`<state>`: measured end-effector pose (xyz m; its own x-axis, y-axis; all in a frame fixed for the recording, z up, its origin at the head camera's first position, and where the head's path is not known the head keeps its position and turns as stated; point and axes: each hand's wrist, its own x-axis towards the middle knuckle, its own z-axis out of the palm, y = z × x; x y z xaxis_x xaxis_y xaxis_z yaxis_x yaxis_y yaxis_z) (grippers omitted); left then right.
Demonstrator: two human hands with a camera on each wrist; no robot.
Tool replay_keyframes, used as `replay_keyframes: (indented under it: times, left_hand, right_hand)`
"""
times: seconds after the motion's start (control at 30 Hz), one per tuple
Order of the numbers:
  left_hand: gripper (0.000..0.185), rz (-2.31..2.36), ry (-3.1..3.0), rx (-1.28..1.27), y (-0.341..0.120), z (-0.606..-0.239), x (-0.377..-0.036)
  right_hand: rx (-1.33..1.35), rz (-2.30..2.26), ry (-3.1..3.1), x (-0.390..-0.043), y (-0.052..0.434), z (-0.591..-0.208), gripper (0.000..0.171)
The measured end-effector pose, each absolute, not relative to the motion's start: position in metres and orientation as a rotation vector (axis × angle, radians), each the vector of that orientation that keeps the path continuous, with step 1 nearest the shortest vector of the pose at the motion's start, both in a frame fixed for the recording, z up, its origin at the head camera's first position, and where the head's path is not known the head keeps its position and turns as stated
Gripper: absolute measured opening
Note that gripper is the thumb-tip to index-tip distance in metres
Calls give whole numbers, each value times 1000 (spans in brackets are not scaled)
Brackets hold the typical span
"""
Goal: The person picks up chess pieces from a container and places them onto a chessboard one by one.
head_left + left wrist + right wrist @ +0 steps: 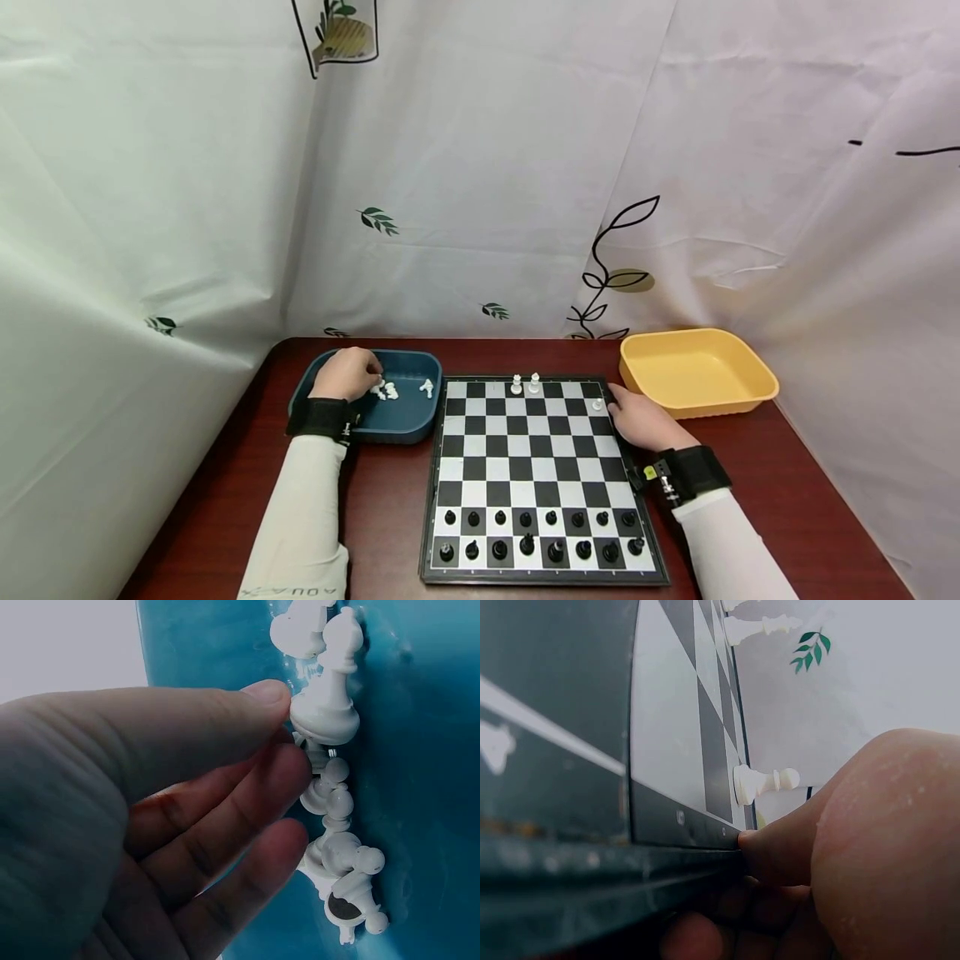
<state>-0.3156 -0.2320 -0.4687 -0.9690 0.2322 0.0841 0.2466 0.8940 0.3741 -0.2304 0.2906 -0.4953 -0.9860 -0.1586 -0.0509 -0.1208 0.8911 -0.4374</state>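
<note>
In the blue tray (405, 433), my left hand (347, 375) reaches over a loose cluster of white chess pieces (391, 391). The left wrist view shows its thumb tip at the base of a white bishop (326, 709), with the fingers loosely bent and no clear grip. My right hand (647, 419) holds the chessboard (517, 450) by its far right edge, thumb on the rim and fingers below. Close to that thumb stands a white pawn (757, 784). Two taller white pieces (534, 383) stand side by side on the board's far row.
Black chess pieces (527, 544) fill the two rows nearest me. A yellow tray (697, 408) sits behind my right hand at the back right. Printed white cloth (480, 167) hangs behind the dark red table (386, 517).
</note>
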Motion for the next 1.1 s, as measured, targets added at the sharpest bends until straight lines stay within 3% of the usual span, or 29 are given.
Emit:
replay_keyframes:
  times: [0.67,1.1]
  left_hand:
    - [13,-585,-2960,-400,-231,-462,-313]
    - [16,-620,-2860,-459,-225,-452,-308]
  right_hand:
    - [-262,-686,2993,-243,302,-514,54]
    - [-208,-674,2957,-228,287,-492,52]
